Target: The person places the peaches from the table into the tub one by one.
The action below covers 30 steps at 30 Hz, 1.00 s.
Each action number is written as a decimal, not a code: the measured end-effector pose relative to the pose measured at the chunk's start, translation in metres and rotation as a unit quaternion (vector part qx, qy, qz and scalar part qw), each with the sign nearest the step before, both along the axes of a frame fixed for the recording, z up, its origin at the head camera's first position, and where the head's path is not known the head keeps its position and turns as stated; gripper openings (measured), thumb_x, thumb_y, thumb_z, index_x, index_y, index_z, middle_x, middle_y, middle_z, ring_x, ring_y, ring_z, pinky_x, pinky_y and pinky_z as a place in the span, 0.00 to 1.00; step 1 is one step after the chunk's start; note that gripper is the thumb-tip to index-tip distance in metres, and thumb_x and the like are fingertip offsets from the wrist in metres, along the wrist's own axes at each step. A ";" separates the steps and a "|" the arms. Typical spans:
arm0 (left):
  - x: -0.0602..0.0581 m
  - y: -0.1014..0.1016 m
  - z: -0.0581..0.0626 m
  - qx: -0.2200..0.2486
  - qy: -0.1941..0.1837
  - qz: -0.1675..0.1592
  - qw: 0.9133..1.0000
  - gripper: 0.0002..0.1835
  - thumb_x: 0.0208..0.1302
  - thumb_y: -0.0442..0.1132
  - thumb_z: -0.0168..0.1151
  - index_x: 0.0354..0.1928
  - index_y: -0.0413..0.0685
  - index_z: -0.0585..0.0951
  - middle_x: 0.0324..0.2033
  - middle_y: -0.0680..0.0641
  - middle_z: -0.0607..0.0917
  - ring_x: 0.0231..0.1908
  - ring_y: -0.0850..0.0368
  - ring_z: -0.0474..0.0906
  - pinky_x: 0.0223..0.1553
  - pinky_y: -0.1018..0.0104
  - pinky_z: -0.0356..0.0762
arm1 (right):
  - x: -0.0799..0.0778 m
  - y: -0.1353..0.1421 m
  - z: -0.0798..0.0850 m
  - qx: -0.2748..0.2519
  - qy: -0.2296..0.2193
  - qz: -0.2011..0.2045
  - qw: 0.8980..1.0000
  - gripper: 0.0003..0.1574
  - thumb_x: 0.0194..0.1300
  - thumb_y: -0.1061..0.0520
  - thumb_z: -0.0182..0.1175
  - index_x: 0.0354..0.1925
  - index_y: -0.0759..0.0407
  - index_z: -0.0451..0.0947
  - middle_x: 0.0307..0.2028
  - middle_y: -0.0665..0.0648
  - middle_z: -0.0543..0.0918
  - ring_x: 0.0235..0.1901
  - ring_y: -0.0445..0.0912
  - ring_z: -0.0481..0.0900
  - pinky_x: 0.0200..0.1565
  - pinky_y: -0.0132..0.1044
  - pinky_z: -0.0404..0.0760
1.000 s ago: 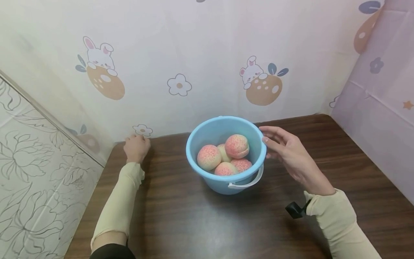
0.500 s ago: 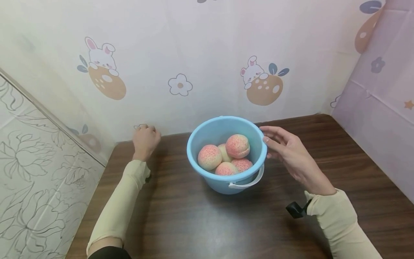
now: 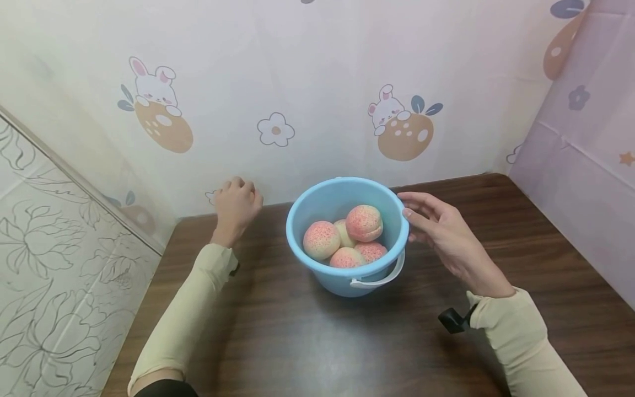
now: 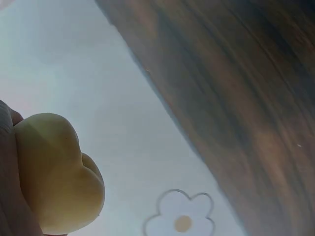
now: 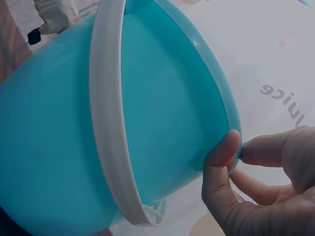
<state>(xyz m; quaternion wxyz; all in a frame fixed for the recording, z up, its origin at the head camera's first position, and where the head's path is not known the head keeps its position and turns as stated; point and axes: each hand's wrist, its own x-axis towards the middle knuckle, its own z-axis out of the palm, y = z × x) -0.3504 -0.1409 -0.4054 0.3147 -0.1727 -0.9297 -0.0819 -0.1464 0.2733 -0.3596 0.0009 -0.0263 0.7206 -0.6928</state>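
Note:
My left hand point(image 3: 237, 203) is raised over the back left of the table and grips a peach point(image 4: 54, 179). In the left wrist view the fruit shows smooth, pale yellow and creased; in the head view the hand hides it. A light blue bucket point(image 3: 334, 284) stands right of that hand with several pink-speckled peaches point(image 3: 321, 241) inside. My right hand point(image 3: 448, 240) pinches the bucket's right rim between thumb and fingers. The white handle point(image 5: 106, 98) hangs down along the bucket's outside.
The dark wood table point(image 3: 288, 342) meets a wall covering point(image 3: 317, 71) printed with rabbits and flowers right behind the bucket. Another patterned panel point(image 3: 54, 286) rises along the left edge. A purple-tinted sheet point(image 3: 590, 182) borders the right side.
My left hand has moved up and right from the back left corner, toward the bucket. The right hand stays on the rim, and the bucket stands where it was.

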 end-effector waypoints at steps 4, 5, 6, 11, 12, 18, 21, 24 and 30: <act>0.005 0.010 0.007 -0.002 0.006 -0.011 1.000 0.16 0.69 0.46 0.54 0.34 0.43 0.85 0.38 0.40 0.85 0.37 0.40 0.80 0.36 0.44 0.78 | 0.000 0.000 -0.001 -0.004 0.001 0.001 1.000 0.33 0.73 0.53 0.65 0.71 0.58 0.69 0.56 0.52 0.81 0.44 0.39 0.85 0.41 0.30 0.88; 0.007 0.012 0.009 -0.002 0.010 -0.015 1.000 0.16 0.69 0.46 0.54 0.34 0.43 0.86 0.38 0.40 0.86 0.37 0.40 0.80 0.36 0.44 0.78 | 0.000 0.000 -0.001 -0.005 0.001 0.001 1.000 0.33 0.73 0.53 0.65 0.71 0.58 0.69 0.56 0.52 0.81 0.44 0.39 0.85 0.41 0.30 0.88; 0.008 0.014 0.010 -0.002 0.013 -0.019 1.000 0.16 0.69 0.46 0.54 0.34 0.43 0.86 0.38 0.40 0.86 0.37 0.40 0.81 0.37 0.44 0.78 | 0.000 0.000 -0.001 -0.005 0.001 0.001 1.000 0.33 0.73 0.53 0.65 0.71 0.58 0.69 0.56 0.52 0.81 0.44 0.39 0.85 0.41 0.30 0.88; 0.013 0.023 0.018 -0.003 0.018 -0.034 0.999 0.16 0.70 0.46 0.53 0.35 0.43 0.86 0.40 0.40 0.85 0.39 0.41 0.80 0.39 0.46 0.77 | -0.001 0.000 -0.001 -0.002 0.001 0.000 1.000 0.33 0.73 0.53 0.65 0.71 0.58 0.69 0.56 0.52 0.81 0.44 0.39 0.85 0.41 0.30 0.87; 0.014 0.024 0.020 -0.004 0.017 -0.035 0.999 0.16 0.70 0.46 0.53 0.36 0.44 0.85 0.40 0.40 0.85 0.39 0.41 0.80 0.39 0.47 0.77 | -0.001 0.000 -0.001 0.000 0.001 0.000 1.000 0.33 0.73 0.53 0.65 0.71 0.57 0.69 0.56 0.52 0.81 0.44 0.39 0.85 0.41 0.30 0.87; 0.019 0.032 0.028 -0.006 0.021 -0.042 0.999 0.12 0.68 0.45 0.57 0.36 0.44 0.83 0.40 0.40 0.85 0.40 0.40 0.81 0.40 0.46 0.78 | -0.001 0.000 -0.001 0.002 0.002 -0.001 1.000 0.33 0.73 0.53 0.65 0.71 0.57 0.69 0.56 0.52 0.81 0.43 0.39 0.85 0.41 0.30 0.87; 0.023 0.036 0.031 -0.009 0.029 -0.049 0.998 0.13 0.68 0.46 0.56 0.36 0.44 0.83 0.40 0.40 0.85 0.40 0.40 0.81 0.39 0.46 0.79 | -0.001 0.000 0.000 -0.001 0.003 -0.001 1.000 0.33 0.73 0.53 0.65 0.71 0.57 0.69 0.56 0.53 0.81 0.43 0.39 0.85 0.41 0.30 0.87; 0.027 0.040 0.035 -0.011 0.040 -0.057 0.997 0.15 0.69 0.47 0.55 0.36 0.44 0.83 0.40 0.40 0.86 0.39 0.40 0.82 0.39 0.47 0.79 | -0.001 0.000 -0.001 -0.002 0.003 0.000 1.000 0.33 0.73 0.53 0.65 0.71 0.57 0.69 0.56 0.53 0.81 0.44 0.39 0.85 0.41 0.30 0.87; 0.036 0.050 0.044 -0.009 0.054 -0.078 0.995 0.13 0.68 0.46 0.56 0.35 0.45 0.82 0.40 0.41 0.86 0.40 0.41 0.82 0.39 0.48 0.78 | -0.001 0.001 -0.001 -0.005 0.002 0.000 1.000 0.33 0.73 0.53 0.65 0.71 0.58 0.69 0.56 0.53 0.81 0.43 0.40 0.85 0.40 0.30 0.87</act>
